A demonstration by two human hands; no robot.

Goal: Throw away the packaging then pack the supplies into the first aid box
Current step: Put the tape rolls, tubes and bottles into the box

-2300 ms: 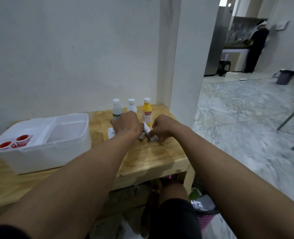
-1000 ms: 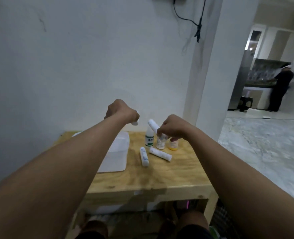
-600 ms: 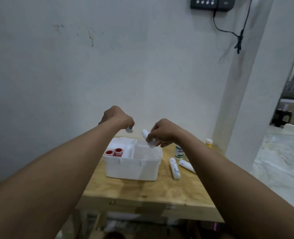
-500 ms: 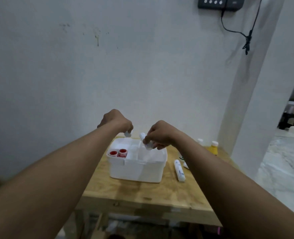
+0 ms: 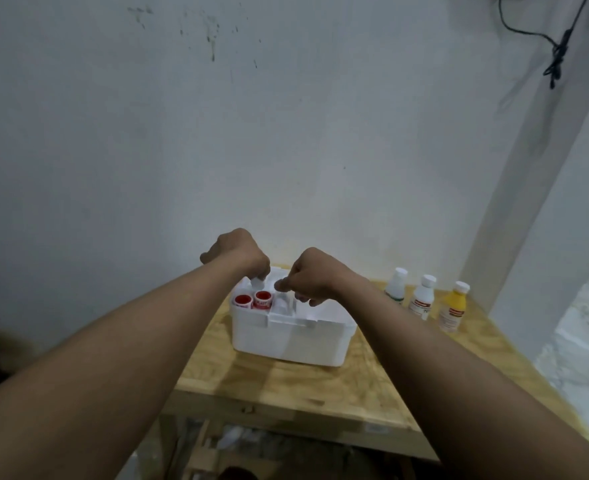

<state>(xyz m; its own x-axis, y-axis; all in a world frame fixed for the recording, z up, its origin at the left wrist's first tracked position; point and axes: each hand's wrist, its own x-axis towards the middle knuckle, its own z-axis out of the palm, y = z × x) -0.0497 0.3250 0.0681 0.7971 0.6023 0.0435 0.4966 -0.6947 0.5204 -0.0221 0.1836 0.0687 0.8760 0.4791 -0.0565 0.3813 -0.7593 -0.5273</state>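
Note:
The white first aid box [image 5: 291, 341] stands open on the wooden table [image 5: 307, 386]. Two red-and-white tape rolls [image 5: 253, 299] sit in its left compartment. My left hand [image 5: 236, 252] hovers over the box's back left and grips a white bandage roll [image 5: 257, 282], whose end pokes out below the fist. My right hand [image 5: 312, 275] is over the middle of the box and grips another white roll [image 5: 281, 285], mostly hidden by the fingers. Three bottles stand to the right: two white ones [image 5: 396, 285] [image 5: 423, 296] and a yellow one [image 5: 454, 304].
A plain wall rises right behind the table, and a pillar [image 5: 542, 188] stands at the right. A black cable [image 5: 556, 53] hangs from the upper right. Clutter lies under the table. My right forearm covers the table surface right of the box.
Both hands lifted a white roll each from the table, carried them left and lowered them over the open box. The view turned left with them; the two rolls lying beside the box are now hidden.

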